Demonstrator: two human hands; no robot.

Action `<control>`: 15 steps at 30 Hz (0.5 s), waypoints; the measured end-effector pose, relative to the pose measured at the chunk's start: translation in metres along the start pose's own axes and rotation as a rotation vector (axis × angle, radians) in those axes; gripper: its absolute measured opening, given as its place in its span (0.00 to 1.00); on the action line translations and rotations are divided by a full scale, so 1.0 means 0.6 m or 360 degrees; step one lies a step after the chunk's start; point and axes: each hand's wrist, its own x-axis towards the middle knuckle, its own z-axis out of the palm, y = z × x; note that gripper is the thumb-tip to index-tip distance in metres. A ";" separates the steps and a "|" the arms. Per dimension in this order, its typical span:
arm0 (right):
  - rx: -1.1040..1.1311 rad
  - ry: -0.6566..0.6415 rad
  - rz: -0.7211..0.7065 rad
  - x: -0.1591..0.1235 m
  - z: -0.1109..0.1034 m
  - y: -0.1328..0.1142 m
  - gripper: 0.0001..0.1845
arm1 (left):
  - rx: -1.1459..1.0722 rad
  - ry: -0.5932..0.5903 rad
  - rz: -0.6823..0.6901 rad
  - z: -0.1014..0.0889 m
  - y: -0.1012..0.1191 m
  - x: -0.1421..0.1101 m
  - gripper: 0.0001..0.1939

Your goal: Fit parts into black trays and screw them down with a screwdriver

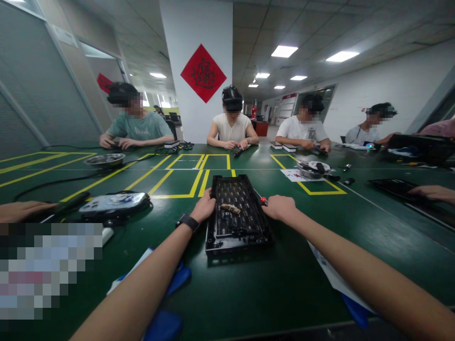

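Observation:
A black rectangular plastic casing (245,239), its inside lined with rows of small shapes, lies lengthwise before me on the green table. Inside it rests a small beige and brown piece (231,208). My left hand (205,206), below a dark wristwatch (187,221), has its fingers closed on the casing's left edge. At the right edge, my right hand (279,207) is closed round a screwdriver (263,201) with a red part showing; its thin shaft points up and left along the casing. The fingers of the right hand are partly hidden.
A phone (115,202) on a black object lies left, beside another person's hand (26,210). Metal bowls (104,161) (313,169) stand farther off. Yellow tape (174,196) marks the table (284,279). Blue gloves (163,326) lie near my forearms. Several people sit opposite; another hand (432,193) reaches in right.

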 end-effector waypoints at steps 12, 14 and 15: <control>-0.0119 0.0820 -0.0037 -0.029 -0.059 0.047 0.16 | -0.0025 0.0064 0.0012 0.013 -0.014 0.011 0.29; -0.0080 0.0982 -0.0033 -0.026 -0.056 0.055 0.16 | -0.0024 0.0063 0.0008 0.012 -0.015 0.012 0.29; -0.0066 0.0982 -0.0065 -0.023 -0.048 0.056 0.16 | -0.0022 0.0062 0.0004 0.012 -0.016 0.012 0.29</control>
